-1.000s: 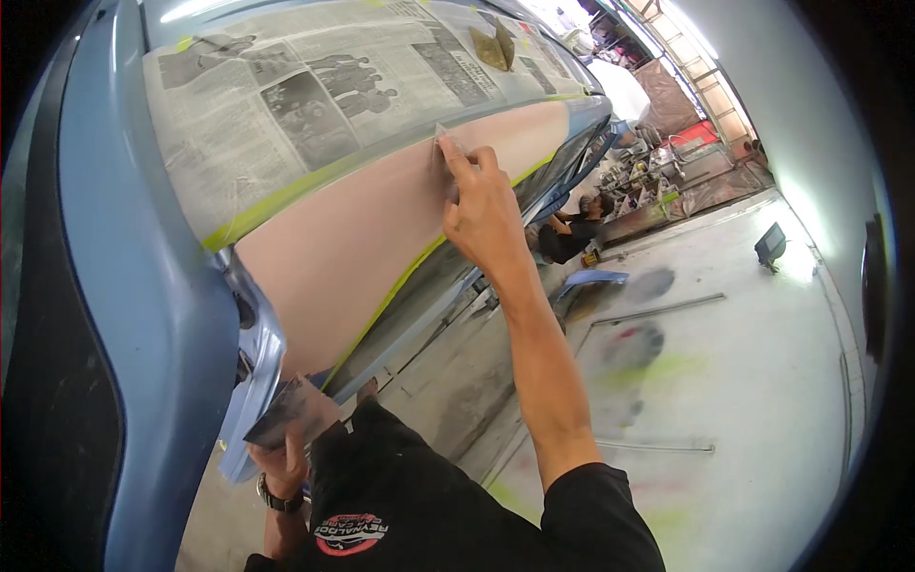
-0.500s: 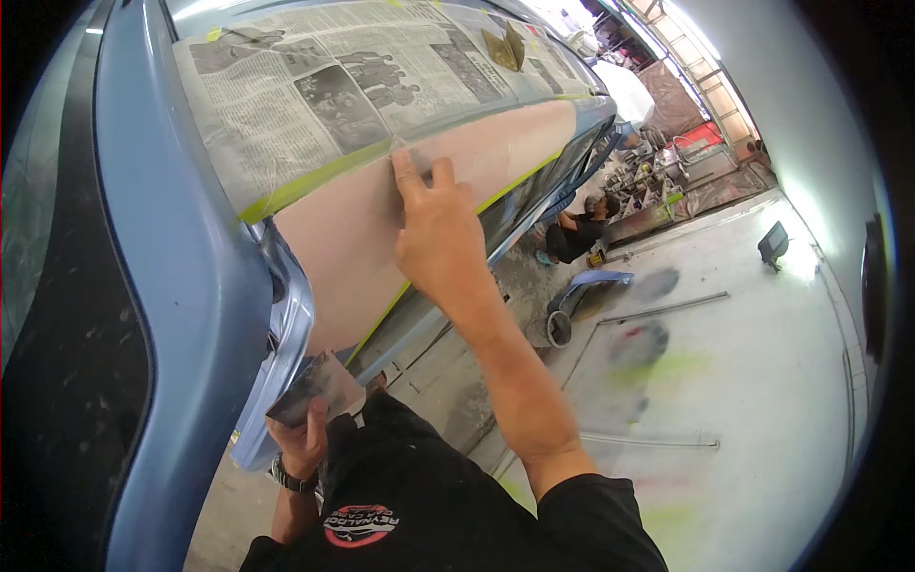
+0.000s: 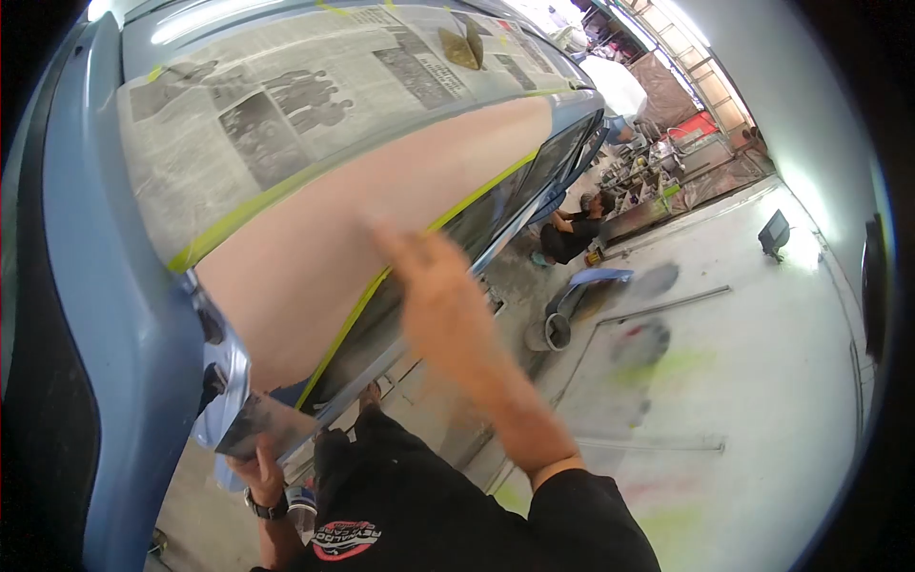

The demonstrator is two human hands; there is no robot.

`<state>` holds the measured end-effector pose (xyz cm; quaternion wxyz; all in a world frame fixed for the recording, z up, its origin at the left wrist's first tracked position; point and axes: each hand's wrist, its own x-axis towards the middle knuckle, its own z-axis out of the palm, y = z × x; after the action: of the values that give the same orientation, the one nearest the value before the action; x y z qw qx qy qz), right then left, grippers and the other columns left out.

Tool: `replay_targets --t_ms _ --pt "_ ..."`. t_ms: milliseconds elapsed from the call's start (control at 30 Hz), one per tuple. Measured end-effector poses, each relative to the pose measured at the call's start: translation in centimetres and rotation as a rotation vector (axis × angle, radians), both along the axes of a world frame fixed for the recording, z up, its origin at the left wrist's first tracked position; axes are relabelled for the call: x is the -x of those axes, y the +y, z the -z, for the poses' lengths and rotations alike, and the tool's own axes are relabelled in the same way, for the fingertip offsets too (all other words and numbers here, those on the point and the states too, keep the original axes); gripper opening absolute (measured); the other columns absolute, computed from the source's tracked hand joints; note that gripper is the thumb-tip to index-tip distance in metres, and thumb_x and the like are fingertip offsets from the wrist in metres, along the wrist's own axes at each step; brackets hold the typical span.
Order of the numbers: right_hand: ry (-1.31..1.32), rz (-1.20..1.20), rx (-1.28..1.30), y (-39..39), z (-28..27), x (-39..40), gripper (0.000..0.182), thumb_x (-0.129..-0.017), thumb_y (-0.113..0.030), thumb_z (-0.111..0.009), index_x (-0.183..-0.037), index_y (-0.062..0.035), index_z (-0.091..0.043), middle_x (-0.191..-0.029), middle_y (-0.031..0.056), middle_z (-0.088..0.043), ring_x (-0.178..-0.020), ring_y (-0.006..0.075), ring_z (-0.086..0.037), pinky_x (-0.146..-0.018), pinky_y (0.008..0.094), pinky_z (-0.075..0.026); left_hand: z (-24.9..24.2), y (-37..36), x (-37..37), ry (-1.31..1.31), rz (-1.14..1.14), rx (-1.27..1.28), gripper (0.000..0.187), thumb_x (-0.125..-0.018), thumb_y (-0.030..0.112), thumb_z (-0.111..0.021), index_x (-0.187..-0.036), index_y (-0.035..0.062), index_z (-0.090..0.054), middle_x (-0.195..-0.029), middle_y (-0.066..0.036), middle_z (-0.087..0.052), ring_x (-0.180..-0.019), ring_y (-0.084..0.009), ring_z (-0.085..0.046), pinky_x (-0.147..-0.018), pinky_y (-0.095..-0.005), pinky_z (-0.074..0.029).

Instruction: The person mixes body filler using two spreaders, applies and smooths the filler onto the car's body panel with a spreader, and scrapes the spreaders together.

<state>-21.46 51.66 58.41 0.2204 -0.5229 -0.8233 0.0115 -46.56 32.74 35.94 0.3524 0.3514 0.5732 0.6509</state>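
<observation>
A light-pink coated strip point(image 3: 381, 181) runs along the side of a blue car point(image 3: 143, 362), edged by yellow-green masking tape point(image 3: 367, 305). Over the strip's lower part hangs my right hand point(image 3: 443, 300), smeared by motion. Its index finger points at the pink surface, and I see nothing held in it; whether the tip touches cannot be made out. At the lower left my left hand point(image 3: 262, 467), a watch on its wrist, grips a thin, flat grey plate point(image 3: 262, 424) with the thumb on top. The plate is close to the car's open-edged corner.
Newspaper point(image 3: 257, 133) covers the panel above the strip, with a folded brownish sheet point(image 3: 462, 46) on it. A bucket point(image 3: 548, 332) and a blue curved part point(image 3: 600, 276) stand by the pale wall point(image 3: 762, 362). Farther off, a person point(image 3: 572, 234) crouches near cluttered shelves point(image 3: 658, 167).
My right hand has drawn away from the upper tape edge, down over the pink strip. The view has shifted, and my left hand with the plate appears lower and farther left.
</observation>
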Motion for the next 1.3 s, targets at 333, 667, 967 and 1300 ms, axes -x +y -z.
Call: replay_targets --t_ms 333,667,967,1300 --pt "-0.010 0.345 -0.275 24.8 2.2 -29.3 0.065 -0.079 0.007 -0.044 -0.142 -0.0072 -0.049 -0.116 0.0262 -0.057 -0.106 0.0434 -0.056 -0.096 0.0457 -0.045 4.8 -3.9 0.6 0.039 -0.172 0.045 0.027 -0.096 0.018 -0.062 -0.112 0.0040 -0.046 -0.100 -0.006 -0.057 -0.086 -0.0115 -0.052 -0.074 -0.0271 -0.045" --pt "-0.081 0.294 -0.264 32.0 2.1 -32.2 0.063 -0.079 0.007 -0.043 -0.137 -0.0120 -0.056 -0.106 0.0228 -0.057 -0.102 0.0413 -0.058 -0.093 0.0431 -0.047 9.4 -7.2 4.4 0.363 -0.243 0.184 0.028 -0.097 0.022 -0.066 -0.106 0.0005 -0.051 -0.095 -0.007 -0.061 -0.079 -0.0105 -0.052 -0.073 -0.0282 -0.046" --pt "-0.098 0.250 -0.106 29.9 0.8 -29.8 0.061 -0.079 0.002 -0.049 -0.137 -0.0128 -0.055 -0.106 0.0238 -0.055 -0.091 0.0416 -0.061 -0.086 0.0446 -0.050 8.9 -6.8 4.5 0.091 -0.215 0.178 0.028 -0.097 0.022 -0.064 -0.107 -0.0001 -0.050 -0.095 -0.008 -0.061 -0.080 -0.0108 -0.052 -0.073 -0.0286 -0.046" --pt "-0.150 0.198 -0.122 25.6 1.1 -24.6 0.067 -0.074 0.004 -0.050 -0.140 -0.0104 -0.052 -0.110 0.0207 -0.053 -0.093 0.0354 -0.060 -0.087 0.0393 -0.050 9.8 -6.6 3.5 0.152 -0.300 0.206 0.025 -0.099 0.022 -0.060 -0.109 0.0036 -0.046 -0.097 -0.005 -0.057 -0.085 -0.0107 -0.052 -0.075 -0.0263 -0.044"
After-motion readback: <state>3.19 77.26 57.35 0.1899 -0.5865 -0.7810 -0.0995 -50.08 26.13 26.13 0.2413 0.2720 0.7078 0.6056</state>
